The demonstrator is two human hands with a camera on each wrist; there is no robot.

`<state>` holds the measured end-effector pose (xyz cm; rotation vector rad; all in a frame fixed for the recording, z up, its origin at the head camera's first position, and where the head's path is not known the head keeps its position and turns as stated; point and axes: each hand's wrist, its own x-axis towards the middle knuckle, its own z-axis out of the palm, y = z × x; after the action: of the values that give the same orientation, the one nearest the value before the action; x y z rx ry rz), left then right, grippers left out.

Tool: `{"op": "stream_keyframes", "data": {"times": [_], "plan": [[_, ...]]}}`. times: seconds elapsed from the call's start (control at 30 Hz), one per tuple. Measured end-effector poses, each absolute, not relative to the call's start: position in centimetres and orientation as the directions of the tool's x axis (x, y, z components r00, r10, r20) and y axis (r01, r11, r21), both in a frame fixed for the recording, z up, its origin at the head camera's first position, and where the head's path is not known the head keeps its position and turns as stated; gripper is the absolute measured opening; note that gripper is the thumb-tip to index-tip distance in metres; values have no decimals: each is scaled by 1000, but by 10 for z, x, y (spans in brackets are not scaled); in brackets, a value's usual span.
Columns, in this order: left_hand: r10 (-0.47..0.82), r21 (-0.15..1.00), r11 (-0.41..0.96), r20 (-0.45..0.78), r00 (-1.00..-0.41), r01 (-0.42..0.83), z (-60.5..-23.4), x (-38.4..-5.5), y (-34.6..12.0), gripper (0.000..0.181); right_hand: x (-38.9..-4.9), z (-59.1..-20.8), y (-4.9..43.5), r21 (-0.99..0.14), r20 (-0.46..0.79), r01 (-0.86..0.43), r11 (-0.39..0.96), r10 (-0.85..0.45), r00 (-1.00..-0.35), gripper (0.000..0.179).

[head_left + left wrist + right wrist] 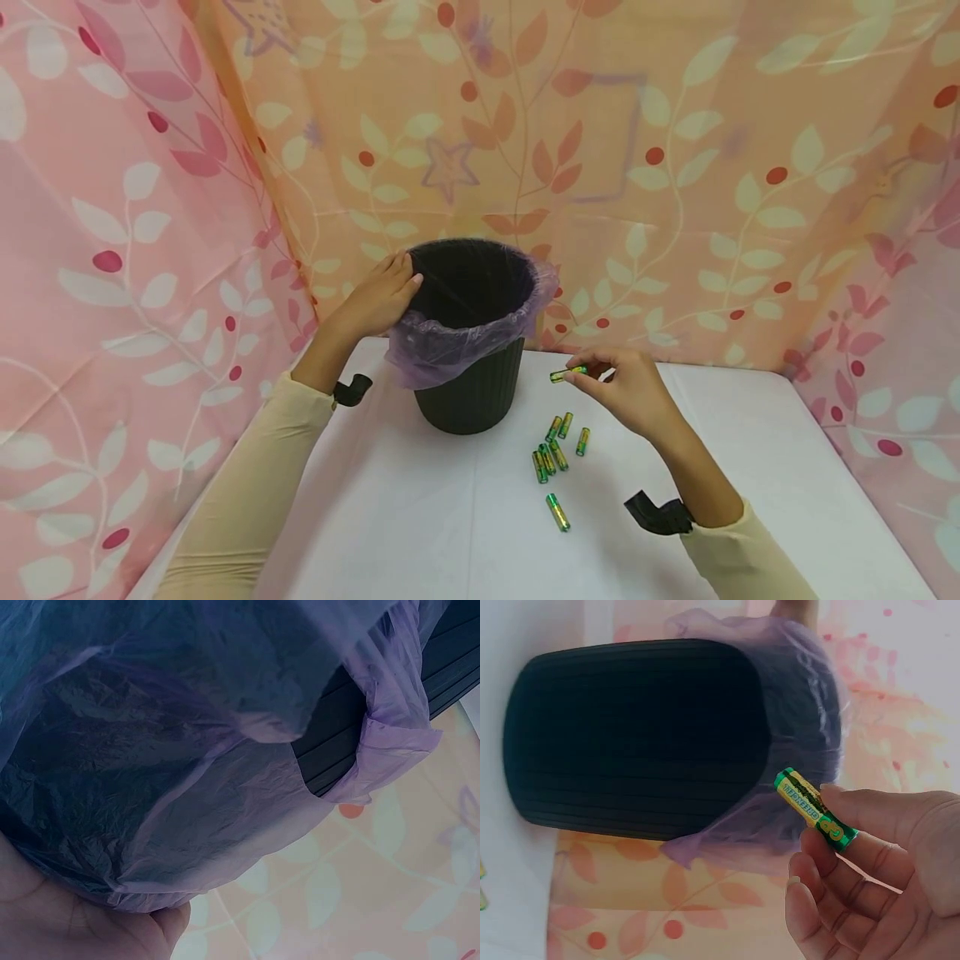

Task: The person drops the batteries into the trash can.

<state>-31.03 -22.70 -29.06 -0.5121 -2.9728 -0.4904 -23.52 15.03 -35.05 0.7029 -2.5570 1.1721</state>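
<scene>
A black ribbed trash bin (468, 400) stands upright at the back of the table, a thin purple trash bag (457, 354) folded out over its rim. My left hand (378, 296) holds the bin's left rim, fingertips at the edge; in the left wrist view its palm lies against the bag (217, 825). My right hand (626, 387) pinches one green and yellow battery (816, 808) between thumb and fingers, just right of the bin and above the table. Below that hand, several similar batteries (548, 458) lie loosely grouped, with a single battery (558, 512) nearer the front.
A white cloth covers the table (420, 517). Floral fabric hangs close behind the bin as a back wall (600, 167), with pink floral fabric (150, 250) along the left and more at the right. Black straps (660, 512) sit on both wrists.
</scene>
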Motion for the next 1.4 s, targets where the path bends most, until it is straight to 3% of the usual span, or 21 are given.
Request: {"op": "stream_keyframes", "data": {"times": [0.33,0.8,1.07,1.4], "plan": [[313,298,891,141,-939,342,-291,-310,-228,64,-238,-319,140,-597,474,-597,536,-365,-801,12],[319,297,890,138,-937,347,-290,-311,-228,64,-246,-289,128,-574,503,-629,524,-381,-776,18],[319,299,888,145,-937,349,-292,-311,-226,64,-251,-269,126,-574,464,-588,570,-365,-807,17],[314,294,892,146,-938,344,-291,-308,-225,64,-266,-250,114,-558,477,-614,558,-390,-788,16]]}}
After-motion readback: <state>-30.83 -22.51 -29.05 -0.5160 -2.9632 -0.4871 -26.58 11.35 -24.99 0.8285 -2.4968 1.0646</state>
